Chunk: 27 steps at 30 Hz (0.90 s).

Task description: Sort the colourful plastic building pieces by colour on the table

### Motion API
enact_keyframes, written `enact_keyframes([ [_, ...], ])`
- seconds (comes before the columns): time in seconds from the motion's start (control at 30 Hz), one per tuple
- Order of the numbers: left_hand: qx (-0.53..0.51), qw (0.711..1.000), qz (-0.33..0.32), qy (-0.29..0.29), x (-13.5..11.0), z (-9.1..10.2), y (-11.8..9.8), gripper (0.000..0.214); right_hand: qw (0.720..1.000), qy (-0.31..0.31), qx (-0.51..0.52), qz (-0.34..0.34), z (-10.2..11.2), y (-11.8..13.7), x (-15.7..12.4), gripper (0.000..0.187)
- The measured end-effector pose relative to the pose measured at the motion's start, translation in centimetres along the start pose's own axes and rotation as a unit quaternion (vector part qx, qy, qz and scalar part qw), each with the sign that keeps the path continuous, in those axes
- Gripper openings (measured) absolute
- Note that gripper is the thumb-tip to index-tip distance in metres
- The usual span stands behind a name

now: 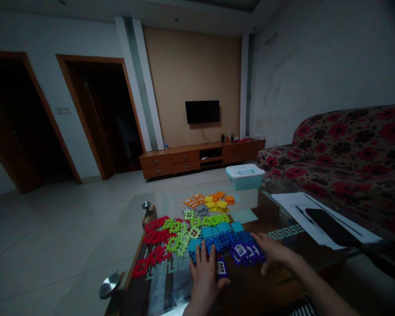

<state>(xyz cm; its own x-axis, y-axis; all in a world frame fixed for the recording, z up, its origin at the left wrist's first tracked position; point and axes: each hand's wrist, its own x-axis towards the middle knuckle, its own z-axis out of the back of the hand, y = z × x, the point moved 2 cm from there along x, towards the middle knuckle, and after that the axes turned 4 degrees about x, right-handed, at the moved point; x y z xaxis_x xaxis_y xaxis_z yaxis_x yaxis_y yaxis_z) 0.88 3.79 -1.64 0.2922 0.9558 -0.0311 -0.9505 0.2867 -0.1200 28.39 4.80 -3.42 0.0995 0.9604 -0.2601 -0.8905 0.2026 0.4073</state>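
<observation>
Notched plastic tiles (217, 241) on glass table (169, 287); left hand (204, 276) open on blue, right hand (276, 254) open against purple

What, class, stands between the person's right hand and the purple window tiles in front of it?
Nothing visible does: the right hand rests against the right edge of the purple window tiles, with no other piece between them.

glass coffee table (138, 245) — colored plastic building tiles (197, 228) | papers (316, 215) | black phone (332, 227)
</observation>
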Motion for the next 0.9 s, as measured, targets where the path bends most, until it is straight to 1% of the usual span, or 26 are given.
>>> enact_keyframes([
  [0.03,0.007,1.000,0.014,-0.006,0.6,0.2,-0.1,0.088,1.000,0.003,-0.010,-0.003,-0.5,0.4,0.0,0.132],
  [0.1,0.016,0.999,0.032,-0.015,1.7,0.7,-0.2,0.084,1.000,-0.001,-0.012,0.010,-1.1,1.7,0.2,0.131],
  [0.2,0.010,1.000,0.015,-0.012,2.6,0.9,-0.2,0.074,0.997,-0.008,0.011,0.072,-1.2,3.7,0.6,0.120],
  [0.3,-0.001,0.999,-0.014,-0.039,2.8,0.1,0.1,0.065,0.990,-0.018,0.036,0.132,-1.1,5.4,1.2,0.111],
  [0.4,0.001,0.996,-0.004,-0.086,2.6,-0.8,0.5,0.061,0.987,-0.039,0.050,0.146,-1.4,6.4,2.0,0.105],
  [0.47,0.000,0.995,0.004,-0.095,2.5,-1.0,0.7,0.060,0.986,-0.053,0.057,0.150,-1.8,7.0,2.5,0.095],
  [0.53,-0.010,0.997,0.007,-0.082,2.3,-0.6,0.9,0.059,0.984,-0.064,0.065,0.150,-2.2,7.5,2.9,0.090],
  [0.67,-0.041,0.998,0.014,-0.041,2.1,1.1,1.2,0.061,0.983,-0.071,0.098,0.141,-2.7,7.7,3.9,0.091],
  [0.8,-0.056,0.998,0.025,-0.021,2.2,2.1,1.5,0.067,0.976,-0.057,0.142,0.154,-2.8,7.4,4.9,0.095],
  [0.9,-0.050,0.998,0.044,0.012,2.5,2.7,1.6,0.075,0.982,-0.041,0.116,0.141,-2.6,7.8,5.1,0.095],
])
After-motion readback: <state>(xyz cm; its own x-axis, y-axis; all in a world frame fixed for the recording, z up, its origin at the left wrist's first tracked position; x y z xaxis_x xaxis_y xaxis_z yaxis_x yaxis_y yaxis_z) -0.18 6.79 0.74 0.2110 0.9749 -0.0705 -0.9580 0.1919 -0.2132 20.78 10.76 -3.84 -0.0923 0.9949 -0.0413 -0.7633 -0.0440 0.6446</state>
